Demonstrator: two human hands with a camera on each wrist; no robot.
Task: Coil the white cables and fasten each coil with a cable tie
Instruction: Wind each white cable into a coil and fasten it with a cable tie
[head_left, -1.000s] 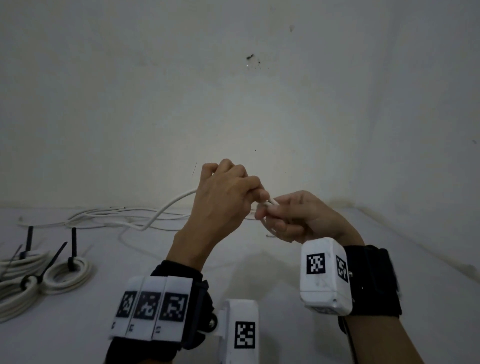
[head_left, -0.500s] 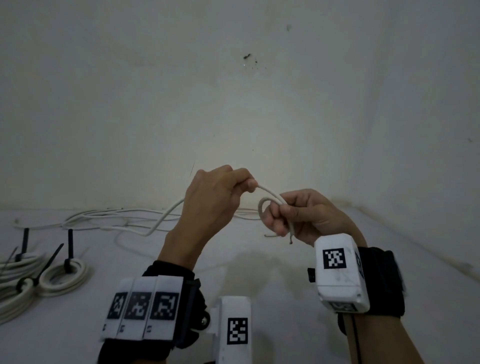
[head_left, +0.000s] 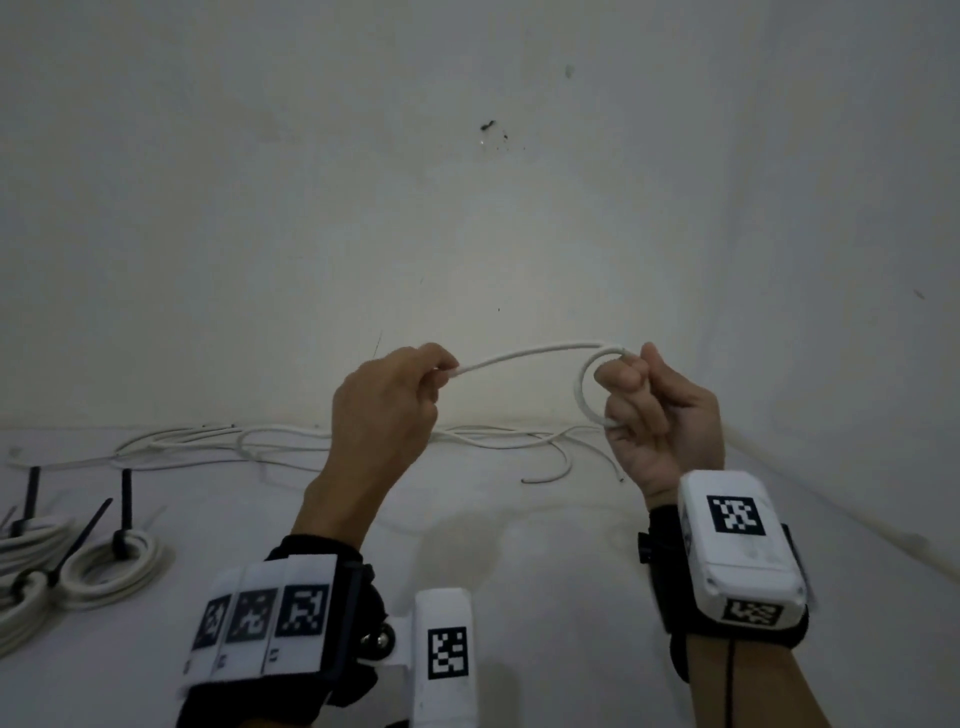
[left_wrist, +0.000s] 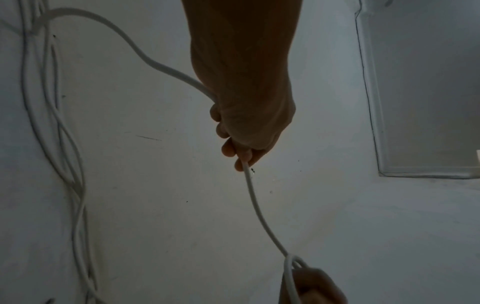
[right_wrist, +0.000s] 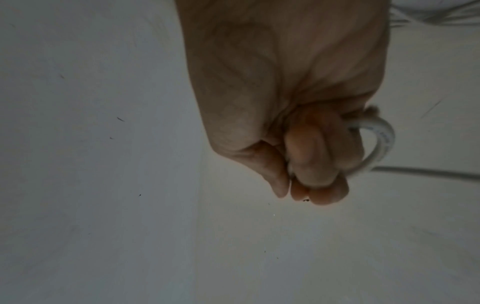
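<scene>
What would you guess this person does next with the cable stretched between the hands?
Probably the left hand brings its stretch of white cable back to the right hand to lay a second loop: the right hand grips only one small loop, and much cable lies uncoiled behind.

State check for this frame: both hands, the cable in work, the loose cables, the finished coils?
Left hand: pinching the white cable.
Right hand: gripping the cable's first small loop.
White cable: one loop formed, rest trailing to the floor.
Loose cables: uncoiled by the wall.
Finished coils: fastened with black cable ties.

Head view looks down; wrist views close; all share cable (head_left: 524, 354).
</scene>
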